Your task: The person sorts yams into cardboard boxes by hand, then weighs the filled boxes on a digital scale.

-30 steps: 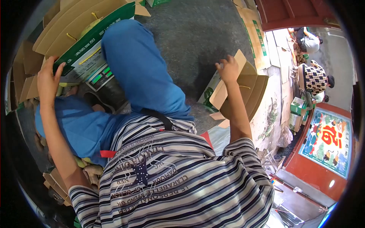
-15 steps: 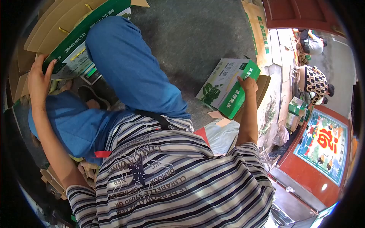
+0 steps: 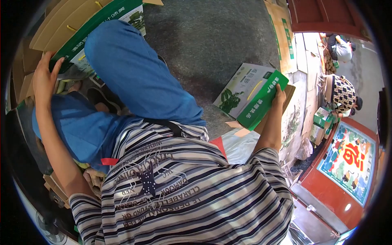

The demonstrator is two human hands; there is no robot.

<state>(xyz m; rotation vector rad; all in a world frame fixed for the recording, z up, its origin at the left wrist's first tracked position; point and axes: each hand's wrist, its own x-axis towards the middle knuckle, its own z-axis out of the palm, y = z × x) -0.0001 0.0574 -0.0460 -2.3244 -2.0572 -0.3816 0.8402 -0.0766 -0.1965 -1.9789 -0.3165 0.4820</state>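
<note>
At the left, my left hand (image 3: 43,77) grips the lower edge of a large open carton (image 3: 63,55), green and white outside with bare brown cardboard flaps. Its thumb lies against the green printed side, and the fingers reach over the edge. My right hand (image 3: 278,97) holds the right edge of a smaller gift carton (image 3: 245,92), white with a leafy picture and a green panel with white characters. The fingertips press on the green panel, and a brown flap shows beneath the hand. My blue-trousered knee (image 3: 122,53) partly hides the large carton.
Under the smaller carton lies a pale plastic sheet (image 3: 237,147) on the dark floor (image 3: 183,41). Flattened cardboard (image 3: 281,32) lines the right side. Two people (image 3: 343,92) crouch outside near more green cartons (image 3: 322,118). A red panel with a bright picture (image 3: 349,159) stands at the right.
My right hand has moved right, from the green panel to its outer edge, and the smaller carton has shifted slightly right. My left hand stays at the large carton's edge.
</note>
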